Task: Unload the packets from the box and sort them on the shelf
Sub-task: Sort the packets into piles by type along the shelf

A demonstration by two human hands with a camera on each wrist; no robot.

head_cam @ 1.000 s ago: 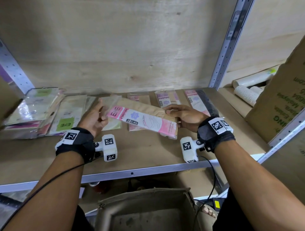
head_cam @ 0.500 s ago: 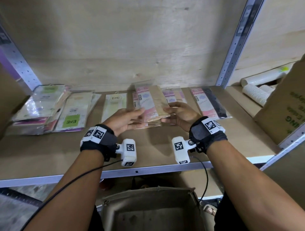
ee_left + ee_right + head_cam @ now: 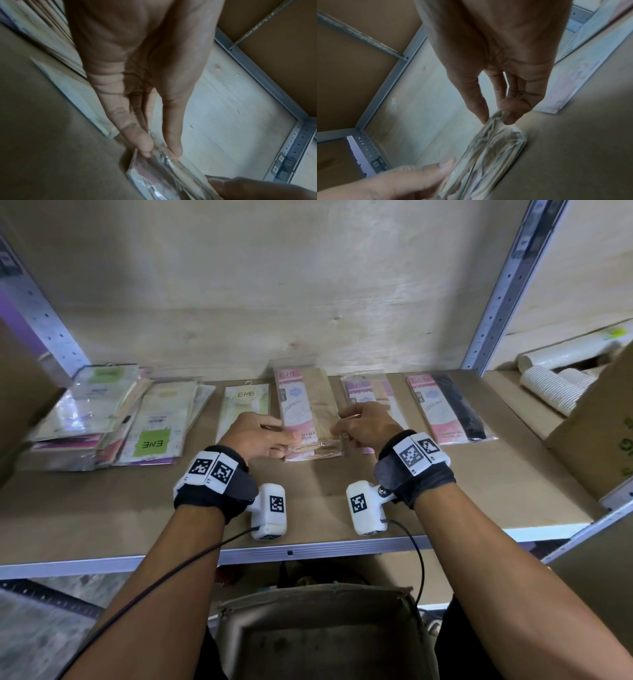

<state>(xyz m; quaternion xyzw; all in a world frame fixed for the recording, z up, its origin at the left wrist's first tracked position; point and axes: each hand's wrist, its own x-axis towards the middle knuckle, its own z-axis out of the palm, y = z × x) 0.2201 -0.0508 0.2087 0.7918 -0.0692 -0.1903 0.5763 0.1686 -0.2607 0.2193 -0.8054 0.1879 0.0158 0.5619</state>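
A pink-and-tan packet (image 3: 308,409) in clear wrap lies lengthwise on the brown shelf (image 3: 102,508), on top of another like it. My left hand (image 3: 274,440) pinches its near left edge between thumb and fingers (image 3: 145,147). My right hand (image 3: 346,426) pinches the near right edge, the crinkled wrap (image 3: 496,117) caught between thumb and fingertips (image 3: 510,117). The cardboard box (image 3: 322,638) stands open below the shelf, between my arms; no packet shows in the part of its inside that I see.
Left on the shelf lie a stack of green-label packets (image 3: 85,412), more green ones (image 3: 161,422) and a cream packet (image 3: 245,405). To the right lie a purple-pink packet (image 3: 366,388) and a pink-and-black one (image 3: 445,409). Paper cups (image 3: 555,381) and a carton (image 3: 596,426) stand past the metal upright (image 3: 496,289).
Both hands turned the packet from crosswise to lengthwise and lowered it onto the pink-and-tan pile in the middle of the shelf. The left hand shifted right to the packet's near edge.
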